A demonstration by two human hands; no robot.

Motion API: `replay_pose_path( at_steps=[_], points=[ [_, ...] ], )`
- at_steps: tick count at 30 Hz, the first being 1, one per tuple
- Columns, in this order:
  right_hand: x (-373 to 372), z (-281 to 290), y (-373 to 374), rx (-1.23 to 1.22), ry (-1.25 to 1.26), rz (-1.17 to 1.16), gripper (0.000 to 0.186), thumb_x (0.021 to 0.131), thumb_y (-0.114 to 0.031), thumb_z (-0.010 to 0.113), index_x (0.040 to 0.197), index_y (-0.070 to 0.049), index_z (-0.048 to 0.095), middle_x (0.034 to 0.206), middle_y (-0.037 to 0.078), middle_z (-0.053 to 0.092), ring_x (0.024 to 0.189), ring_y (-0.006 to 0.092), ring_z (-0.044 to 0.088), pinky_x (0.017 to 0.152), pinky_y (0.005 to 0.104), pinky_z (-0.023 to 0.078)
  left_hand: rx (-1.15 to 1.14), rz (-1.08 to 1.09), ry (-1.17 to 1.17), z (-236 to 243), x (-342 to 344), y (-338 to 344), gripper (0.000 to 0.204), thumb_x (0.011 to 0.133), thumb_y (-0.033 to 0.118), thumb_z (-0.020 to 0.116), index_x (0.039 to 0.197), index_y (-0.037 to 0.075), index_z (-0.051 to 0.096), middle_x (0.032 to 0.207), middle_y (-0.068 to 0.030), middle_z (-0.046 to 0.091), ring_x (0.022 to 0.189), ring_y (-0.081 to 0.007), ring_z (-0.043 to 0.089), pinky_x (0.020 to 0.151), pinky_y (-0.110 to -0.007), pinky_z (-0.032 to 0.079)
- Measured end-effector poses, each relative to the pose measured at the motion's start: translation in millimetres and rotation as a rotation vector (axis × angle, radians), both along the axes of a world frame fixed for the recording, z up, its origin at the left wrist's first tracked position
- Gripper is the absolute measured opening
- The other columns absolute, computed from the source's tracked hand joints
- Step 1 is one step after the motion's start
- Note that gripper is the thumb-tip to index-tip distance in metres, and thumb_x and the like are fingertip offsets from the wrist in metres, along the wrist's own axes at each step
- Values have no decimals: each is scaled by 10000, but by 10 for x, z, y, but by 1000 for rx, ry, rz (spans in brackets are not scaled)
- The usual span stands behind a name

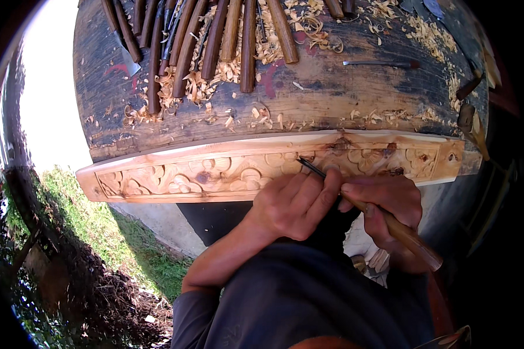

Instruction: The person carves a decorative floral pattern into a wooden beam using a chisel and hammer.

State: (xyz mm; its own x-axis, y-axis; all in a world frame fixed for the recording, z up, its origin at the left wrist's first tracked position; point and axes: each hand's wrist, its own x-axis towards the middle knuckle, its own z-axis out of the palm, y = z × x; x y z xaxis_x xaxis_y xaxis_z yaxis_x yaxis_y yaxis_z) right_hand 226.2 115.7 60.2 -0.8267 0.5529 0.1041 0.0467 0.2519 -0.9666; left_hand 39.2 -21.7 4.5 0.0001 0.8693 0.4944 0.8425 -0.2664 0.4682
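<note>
A long pale wooden board [221,164], carved in relief with flowers and scrolls, lies along the near edge of the workbench. My right hand [390,206] is wrapped round the wooden handle of a carving chisel [410,237], whose butt sticks out toward the lower right. Closer to the blade, my left hand [297,200] has its fingers closed about the dark metal shank and rests against the board's near side. The chisel's dark tip touches or hovers just over a carved flower right of the board's middle; I cannot tell which.
Many wooden-handled chisels [247,49] lie among curled shavings [215,81] at the far left and middle of the worn workbench [308,107]. A slim metal tool [381,64] lies alone farther right. A mallet-like wooden piece [468,119] sits at the right edge. Grass [105,227] shows below left.
</note>
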Motion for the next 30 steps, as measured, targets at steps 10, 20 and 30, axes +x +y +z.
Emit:
replay_pose_path(
  at_steps=[10, 20, 30],
  points=[
    [367, -251, -159, -145, 133, -146, 449, 1137, -266, 649, 1368, 114, 714, 946, 214, 817, 815, 310, 829, 758, 429, 686, 104, 8, 165, -18, -25, -2, 489, 893, 112, 831, 1373, 17, 825, 855, -3, 663, 637, -102, 585, 544, -240, 433],
    [494, -377, -238, -258, 100, -303, 602, 1199, -416, 599, 1446, 132, 638, 986, 223, 787, 850, 283, 796, 790, 419, 673, -118, 300, 329, 20, -263, -287, 591, 934, 609, 865, 1423, 277, 856, 1223, -42, 718, 963, -214, 669, 822, -371, 496],
    [520, -429, -292, -261, 120, -350, 613, 1173, -395, 639, 1465, 144, 629, 992, 211, 791, 861, 277, 797, 824, 428, 675, -56, 637, 237, -3, -802, -545, 279, 950, 246, 904, 1181, 90, 890, 1085, -81, 818, 918, -271, 717, 817, -415, 532]
  ],
)
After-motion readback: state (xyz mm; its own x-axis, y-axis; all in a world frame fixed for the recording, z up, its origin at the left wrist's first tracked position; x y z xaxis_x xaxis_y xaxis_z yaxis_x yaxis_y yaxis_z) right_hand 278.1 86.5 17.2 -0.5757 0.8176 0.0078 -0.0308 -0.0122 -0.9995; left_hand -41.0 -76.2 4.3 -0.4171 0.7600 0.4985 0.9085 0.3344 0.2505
